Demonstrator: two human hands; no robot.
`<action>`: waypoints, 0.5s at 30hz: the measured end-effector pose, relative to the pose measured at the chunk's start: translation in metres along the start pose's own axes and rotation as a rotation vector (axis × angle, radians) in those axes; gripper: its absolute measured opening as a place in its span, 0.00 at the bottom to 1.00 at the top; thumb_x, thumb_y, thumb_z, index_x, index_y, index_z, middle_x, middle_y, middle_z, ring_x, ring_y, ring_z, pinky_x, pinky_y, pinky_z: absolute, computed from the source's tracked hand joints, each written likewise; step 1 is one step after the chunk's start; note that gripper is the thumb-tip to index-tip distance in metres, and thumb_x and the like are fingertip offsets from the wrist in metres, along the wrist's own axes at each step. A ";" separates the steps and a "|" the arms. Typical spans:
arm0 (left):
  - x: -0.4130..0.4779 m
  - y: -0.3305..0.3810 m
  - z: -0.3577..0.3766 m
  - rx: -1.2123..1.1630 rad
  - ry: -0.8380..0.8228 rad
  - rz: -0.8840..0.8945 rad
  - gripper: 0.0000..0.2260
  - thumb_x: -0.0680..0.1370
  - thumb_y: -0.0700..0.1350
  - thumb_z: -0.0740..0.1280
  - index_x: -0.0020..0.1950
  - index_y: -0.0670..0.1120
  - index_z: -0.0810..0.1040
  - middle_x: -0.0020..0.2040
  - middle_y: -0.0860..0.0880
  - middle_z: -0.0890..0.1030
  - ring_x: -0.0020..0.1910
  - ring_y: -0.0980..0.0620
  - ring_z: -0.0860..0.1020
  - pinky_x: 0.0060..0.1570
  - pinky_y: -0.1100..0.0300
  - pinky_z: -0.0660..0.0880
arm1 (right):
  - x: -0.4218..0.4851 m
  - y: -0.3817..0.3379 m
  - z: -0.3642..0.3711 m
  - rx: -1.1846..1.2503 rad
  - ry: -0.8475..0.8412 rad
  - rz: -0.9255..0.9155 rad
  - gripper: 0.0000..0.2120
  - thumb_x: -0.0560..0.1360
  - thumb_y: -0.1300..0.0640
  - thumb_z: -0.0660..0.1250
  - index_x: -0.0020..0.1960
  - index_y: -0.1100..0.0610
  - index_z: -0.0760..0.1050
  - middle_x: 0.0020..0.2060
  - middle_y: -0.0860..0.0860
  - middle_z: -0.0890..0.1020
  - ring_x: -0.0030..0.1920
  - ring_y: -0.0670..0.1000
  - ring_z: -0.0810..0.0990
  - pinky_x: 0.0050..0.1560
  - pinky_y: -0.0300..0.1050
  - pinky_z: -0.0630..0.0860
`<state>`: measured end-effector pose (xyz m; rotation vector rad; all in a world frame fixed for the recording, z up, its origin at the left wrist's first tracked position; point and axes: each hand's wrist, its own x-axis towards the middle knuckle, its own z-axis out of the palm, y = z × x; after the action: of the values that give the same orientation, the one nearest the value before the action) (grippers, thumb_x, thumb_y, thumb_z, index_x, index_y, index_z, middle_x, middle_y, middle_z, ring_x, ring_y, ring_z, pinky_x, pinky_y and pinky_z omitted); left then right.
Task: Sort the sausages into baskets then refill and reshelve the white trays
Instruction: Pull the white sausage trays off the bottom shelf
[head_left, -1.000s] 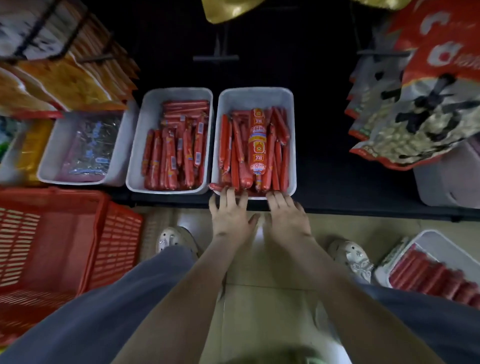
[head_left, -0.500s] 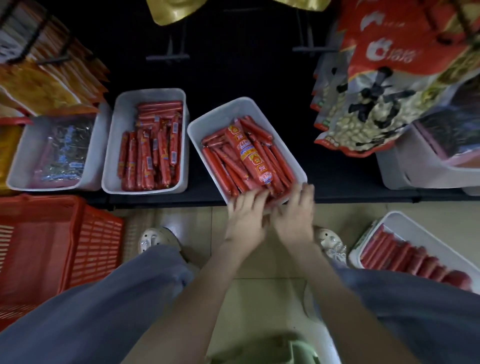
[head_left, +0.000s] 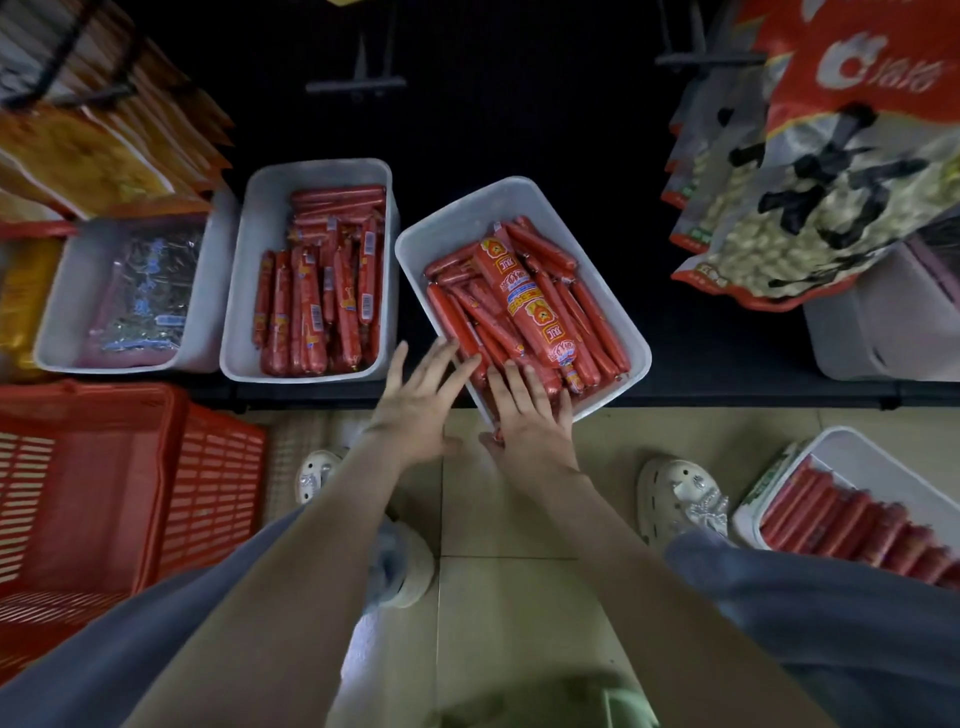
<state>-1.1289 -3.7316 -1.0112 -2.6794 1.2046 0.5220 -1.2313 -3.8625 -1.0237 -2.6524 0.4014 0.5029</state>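
Observation:
A white tray (head_left: 470, 208) full of thin red sausages (head_left: 587, 317), with one thick labelled sausage (head_left: 524, 306) on top, lies skewed on the dark bottom shelf, its near corner past the shelf edge. My right hand (head_left: 530, 421) holds that near end, fingers over the rim on the sausages and thumb below. My left hand (head_left: 421, 400) is spread, fingertips touching the tray's left near side. A second white tray (head_left: 260, 208) of sausages sits straight to its left.
A red slatted basket (head_left: 104, 493) stands on the floor at the left. Another white tray (head_left: 857, 452) of sausages lies on the floor at the right by my shoe (head_left: 680, 499). A tray of packets (head_left: 62, 291) sits far left. Snack bags (head_left: 810, 208) hang at the right.
The tray stood square on the shelf a second ago; its near end has swung to the right and out past the edge. My left hand has opened and spread.

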 end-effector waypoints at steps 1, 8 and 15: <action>0.006 -0.001 -0.003 0.094 0.020 -0.022 0.43 0.75 0.54 0.67 0.78 0.49 0.40 0.78 0.47 0.45 0.77 0.50 0.40 0.70 0.42 0.31 | -0.002 0.001 0.001 -0.054 0.013 -0.009 0.36 0.79 0.43 0.55 0.78 0.49 0.37 0.77 0.46 0.41 0.76 0.50 0.38 0.72 0.62 0.40; 0.032 0.024 0.000 0.182 0.408 0.097 0.26 0.59 0.60 0.78 0.49 0.44 0.81 0.39 0.47 0.80 0.40 0.46 0.80 0.53 0.53 0.64 | -0.022 0.041 -0.018 -0.196 -0.032 0.005 0.35 0.80 0.51 0.55 0.77 0.48 0.34 0.77 0.45 0.39 0.76 0.53 0.35 0.72 0.62 0.34; 0.030 0.110 -0.005 -0.003 0.316 0.026 0.25 0.57 0.63 0.78 0.43 0.48 0.80 0.34 0.52 0.81 0.35 0.51 0.78 0.45 0.57 0.62 | -0.035 0.112 -0.053 0.209 0.000 0.270 0.46 0.74 0.45 0.67 0.76 0.44 0.35 0.76 0.53 0.36 0.76 0.54 0.34 0.75 0.58 0.41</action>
<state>-1.1915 -3.8273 -1.0179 -2.8281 1.3140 0.1026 -1.2860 -3.9770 -1.0023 -2.4087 0.7750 0.5105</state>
